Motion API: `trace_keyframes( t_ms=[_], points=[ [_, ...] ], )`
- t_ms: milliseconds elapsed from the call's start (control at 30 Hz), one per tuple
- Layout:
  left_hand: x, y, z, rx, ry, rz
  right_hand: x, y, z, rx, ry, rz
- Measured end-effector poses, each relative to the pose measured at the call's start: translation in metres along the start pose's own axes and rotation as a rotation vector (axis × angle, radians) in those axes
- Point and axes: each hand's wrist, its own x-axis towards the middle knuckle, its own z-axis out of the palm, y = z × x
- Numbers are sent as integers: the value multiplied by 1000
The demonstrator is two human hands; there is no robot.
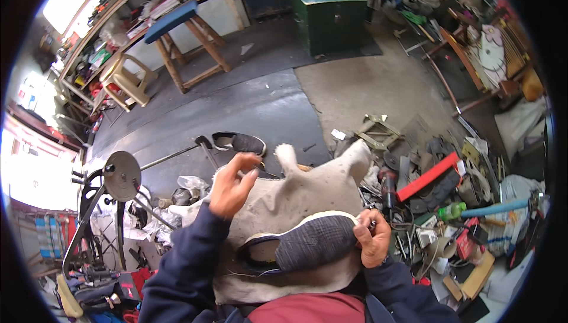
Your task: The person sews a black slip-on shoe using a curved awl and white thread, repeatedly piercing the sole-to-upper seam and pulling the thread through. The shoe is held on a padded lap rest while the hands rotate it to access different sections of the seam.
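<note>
A dark grey knit shoe [319, 243] with a white sole edge lies on its side on the pale, stained cloth [307, 196] over my lap. Its opening faces left and its toe points right. At the toe, my right hand [373, 237] has its fingers closed round a small dark metal piece, mostly hidden. My left hand [234, 186] is raised above the cloth, up and left of the shoe, fingers bent and thumb apart, with nothing visible between them. A loose thread [244, 275] trails by the heel. The matching shoe [239, 143] rests on the floor ahead.
On the left stands a hand-cranked metal machine with a round disc [122, 176]. Tools, a red bar [427, 177] and scraps crowd the floor at right. Farther off are a blue-topped wooden stool [171, 21], a beige plastic stool [127, 80] and a green chest [328, 18].
</note>
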Motion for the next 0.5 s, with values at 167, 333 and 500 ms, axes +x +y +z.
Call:
trace_keyframes(
  t_ms=[167,333,500],
  points=[
    [-93,74,-18,142,-72,198,1,-3,-3,-27,-90,-114],
    [-143,91,-10,383,-284,228,6,-9,-5,-79,-143,-157],
    [-162,74,-3,498,-271,283,5,-14,0,-116,-116,-113]
  ],
)
